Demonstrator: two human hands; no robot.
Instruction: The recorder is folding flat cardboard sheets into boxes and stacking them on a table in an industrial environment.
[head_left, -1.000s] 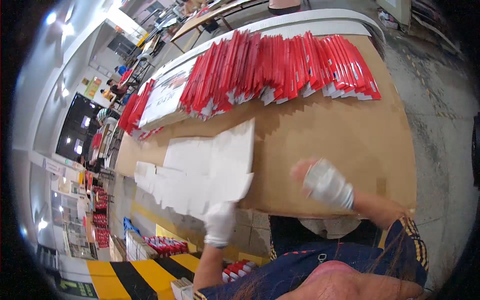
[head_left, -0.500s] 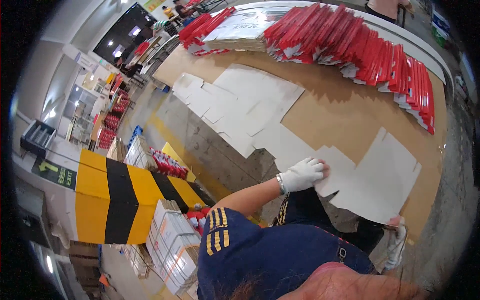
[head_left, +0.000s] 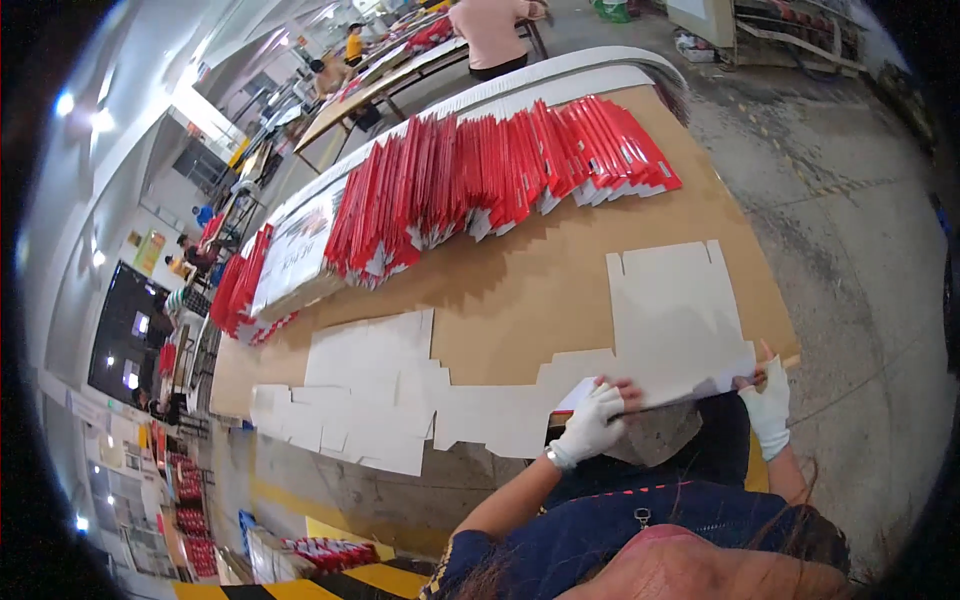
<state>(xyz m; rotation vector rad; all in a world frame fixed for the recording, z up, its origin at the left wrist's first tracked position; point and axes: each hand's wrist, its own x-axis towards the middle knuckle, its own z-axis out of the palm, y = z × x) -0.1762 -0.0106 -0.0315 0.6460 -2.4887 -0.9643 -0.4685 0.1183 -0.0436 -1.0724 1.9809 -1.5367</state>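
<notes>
White cardboard reaches farther right than a second ago, left fingers half-curled, right fingers parted, grips on it unclear.

The head-worn fisheye looks down across the nearby table.

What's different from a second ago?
White cardboard now reaches farther right across the brown table. The right hand, over bare tabletop before, now touches its right end; the left hand shifted right along its near edge. The red packets stayed in their row.
</notes>
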